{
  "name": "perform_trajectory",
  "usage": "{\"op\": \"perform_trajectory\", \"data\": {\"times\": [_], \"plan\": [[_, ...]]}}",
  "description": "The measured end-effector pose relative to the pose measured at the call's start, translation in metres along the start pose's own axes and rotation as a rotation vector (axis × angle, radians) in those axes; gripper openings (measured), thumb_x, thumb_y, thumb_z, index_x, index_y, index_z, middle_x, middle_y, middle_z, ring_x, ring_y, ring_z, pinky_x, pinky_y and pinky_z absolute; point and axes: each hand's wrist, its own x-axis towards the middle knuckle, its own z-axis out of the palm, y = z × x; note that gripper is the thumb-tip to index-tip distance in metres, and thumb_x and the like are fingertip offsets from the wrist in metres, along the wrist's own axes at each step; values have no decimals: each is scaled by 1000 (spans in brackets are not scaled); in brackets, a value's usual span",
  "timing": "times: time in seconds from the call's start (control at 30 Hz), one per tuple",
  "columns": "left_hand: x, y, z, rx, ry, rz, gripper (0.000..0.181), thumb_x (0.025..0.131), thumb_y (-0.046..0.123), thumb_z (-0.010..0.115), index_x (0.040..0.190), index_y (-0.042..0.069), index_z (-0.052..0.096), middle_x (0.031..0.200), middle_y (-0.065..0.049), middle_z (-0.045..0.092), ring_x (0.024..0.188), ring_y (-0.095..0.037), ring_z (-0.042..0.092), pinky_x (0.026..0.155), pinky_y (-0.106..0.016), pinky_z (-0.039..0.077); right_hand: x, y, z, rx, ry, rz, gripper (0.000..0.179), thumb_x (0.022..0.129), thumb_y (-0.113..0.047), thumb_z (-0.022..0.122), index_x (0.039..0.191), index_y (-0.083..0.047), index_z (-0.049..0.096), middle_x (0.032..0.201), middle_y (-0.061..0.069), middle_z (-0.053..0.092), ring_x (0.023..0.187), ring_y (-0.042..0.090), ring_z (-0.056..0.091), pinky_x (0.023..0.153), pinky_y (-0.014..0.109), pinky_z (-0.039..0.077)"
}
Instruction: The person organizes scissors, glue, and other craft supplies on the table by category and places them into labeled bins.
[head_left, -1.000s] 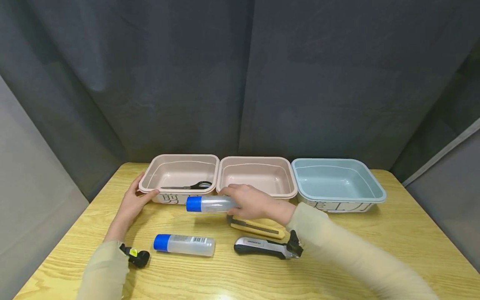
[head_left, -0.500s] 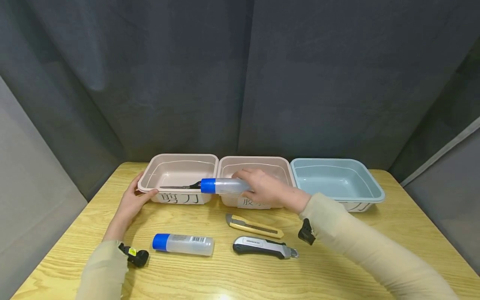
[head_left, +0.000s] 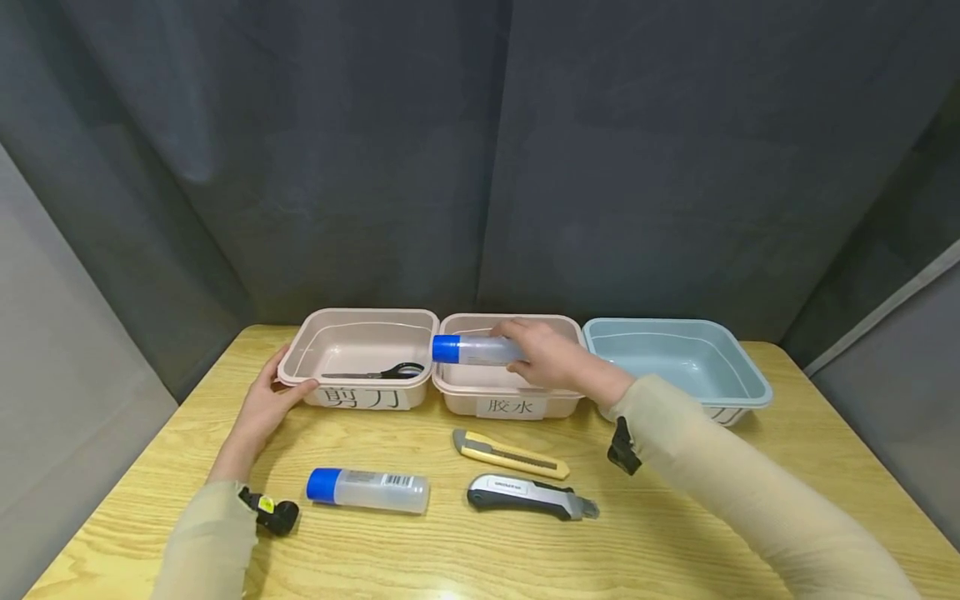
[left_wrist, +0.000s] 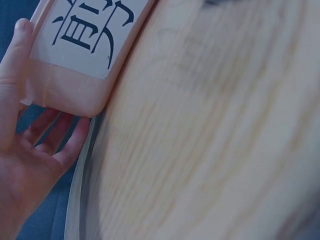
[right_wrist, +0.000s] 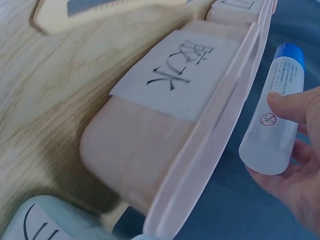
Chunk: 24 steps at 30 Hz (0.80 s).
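My right hand (head_left: 553, 360) grips a clear glue bottle (head_left: 483, 351) with a blue cap, held sideways over the middle pink bin (head_left: 513, 390). In the right wrist view, thumb and fingers pinch the glue bottle (right_wrist: 276, 107) near its base, above the rim. My left hand (head_left: 264, 404) holds the left end of the left pink bin (head_left: 322, 395); the left wrist view has its thumb along the labelled front and fingers against the end wall. Inside that bin lie black-handled scissors (head_left: 393, 372).
On the wooden table (head_left: 360, 558) lie a second glue bottle (head_left: 378, 491), a yellow box cutter (head_left: 512, 455) and a silver-black utility knife (head_left: 528, 497). A blue bin (head_left: 675, 398) stands at the right of the row. A dark curtain (head_left: 480, 167) hangs behind.
My right hand has lifted the glue bottle from in front of the bins up and back, then slightly right, over the middle bin. The left hand stays on the left bin.
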Motion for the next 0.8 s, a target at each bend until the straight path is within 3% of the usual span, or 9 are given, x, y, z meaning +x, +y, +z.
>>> {"op": "perform_trajectory", "data": {"times": [0.47,0.8], "plan": [[1,1,0,-7,7,8,90,80,44,65,148,21,10,147,-16,24,122,-35,33,101,-51,29,5,25,16,-20,27,28,41,77,-7,69,115,-2,54,112,14,59,100,27,58,83,39,47],[-1,2,-1,2,2,-8,91,79,47,64,148,21,9,147,-16,23,123,-36,32,102,-54,27,13,42,34,-4,-55,175,44,77,-6,70,117,-3,54,116,15,58,104,27,56,89,39,46]]}}
